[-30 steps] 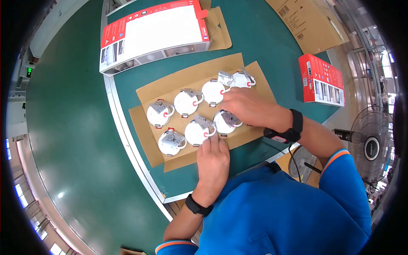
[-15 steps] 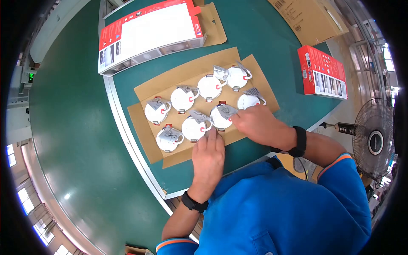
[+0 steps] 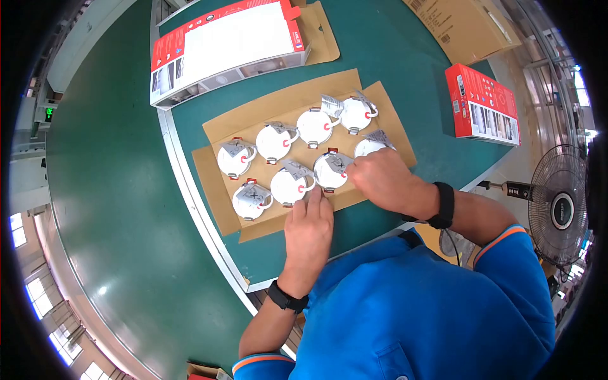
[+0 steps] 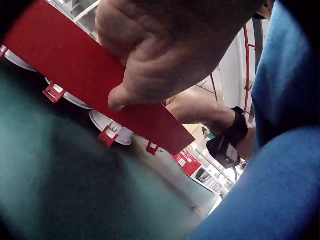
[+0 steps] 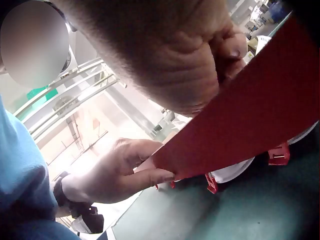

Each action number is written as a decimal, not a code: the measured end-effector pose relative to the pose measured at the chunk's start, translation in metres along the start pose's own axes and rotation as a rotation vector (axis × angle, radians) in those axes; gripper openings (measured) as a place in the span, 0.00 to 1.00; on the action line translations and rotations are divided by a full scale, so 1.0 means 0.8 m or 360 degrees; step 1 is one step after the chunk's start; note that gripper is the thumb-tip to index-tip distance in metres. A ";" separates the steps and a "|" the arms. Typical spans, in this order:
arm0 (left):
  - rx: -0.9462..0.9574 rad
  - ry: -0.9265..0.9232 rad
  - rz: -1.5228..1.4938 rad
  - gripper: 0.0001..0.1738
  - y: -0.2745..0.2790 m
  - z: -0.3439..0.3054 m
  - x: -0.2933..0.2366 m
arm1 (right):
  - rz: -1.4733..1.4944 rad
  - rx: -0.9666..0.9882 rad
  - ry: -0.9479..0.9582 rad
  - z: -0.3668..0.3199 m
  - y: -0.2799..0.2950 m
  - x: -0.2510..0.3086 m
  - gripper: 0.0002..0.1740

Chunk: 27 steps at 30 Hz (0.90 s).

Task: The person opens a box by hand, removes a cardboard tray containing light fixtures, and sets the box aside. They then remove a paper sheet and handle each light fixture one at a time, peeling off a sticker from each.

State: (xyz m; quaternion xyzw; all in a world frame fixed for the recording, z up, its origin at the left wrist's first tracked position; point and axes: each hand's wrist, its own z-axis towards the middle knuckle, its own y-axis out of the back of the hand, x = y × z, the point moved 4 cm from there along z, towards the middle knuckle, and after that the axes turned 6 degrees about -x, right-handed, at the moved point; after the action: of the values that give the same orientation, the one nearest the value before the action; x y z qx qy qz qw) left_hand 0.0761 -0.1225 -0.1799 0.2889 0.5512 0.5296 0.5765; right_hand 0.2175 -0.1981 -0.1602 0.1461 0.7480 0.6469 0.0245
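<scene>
Several white round lamps [image 3: 288, 187] with red-dotted wire loops and grey labels sit in two rows in a brown cardboard sheet [image 3: 253, 114]. My left hand [image 3: 308, 229] grips its near edge, fingers on top; in the left wrist view the left hand's [image 4: 165, 55] thumb lies against the red underside [image 4: 75, 65]. The curled fingers of my right hand [image 3: 394, 185] are at the near right, between one lamp [image 3: 330, 171] and the partly covered end lamp [image 3: 368, 147]; what they hold is hidden. Red clips [image 5: 278, 154] show below the sheet in the right wrist view.
A large red and white box [image 3: 234, 38] with an open flap lies behind the sheet on the green table [image 3: 405, 95]. A carton [image 3: 465, 28] and a smaller red box [image 3: 484, 104] stand at the right, a fan [image 3: 562, 209] beyond them.
My right hand has moved down and toward me from over the far right lamps, uncovering the far right lamp and part of the near end one. My left hand remains at the near edge.
</scene>
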 end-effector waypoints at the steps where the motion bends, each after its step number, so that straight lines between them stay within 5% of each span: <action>1: 0.0021 0.0003 0.0008 0.14 0.000 -0.001 0.000 | 0.0011 0.0011 -0.0002 0.001 0.001 0.000 0.03; 27: -0.0007 -0.0071 -0.0048 0.14 0.004 -0.001 0.003 | 0.0051 -0.0137 0.0084 -0.004 0.002 0.004 0.04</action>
State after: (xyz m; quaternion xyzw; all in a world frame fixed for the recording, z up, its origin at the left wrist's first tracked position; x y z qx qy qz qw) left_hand 0.0739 -0.1199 -0.1780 0.2909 0.5413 0.5154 0.5973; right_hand 0.2143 -0.1999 -0.1577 0.1398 0.7174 0.6825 0.0007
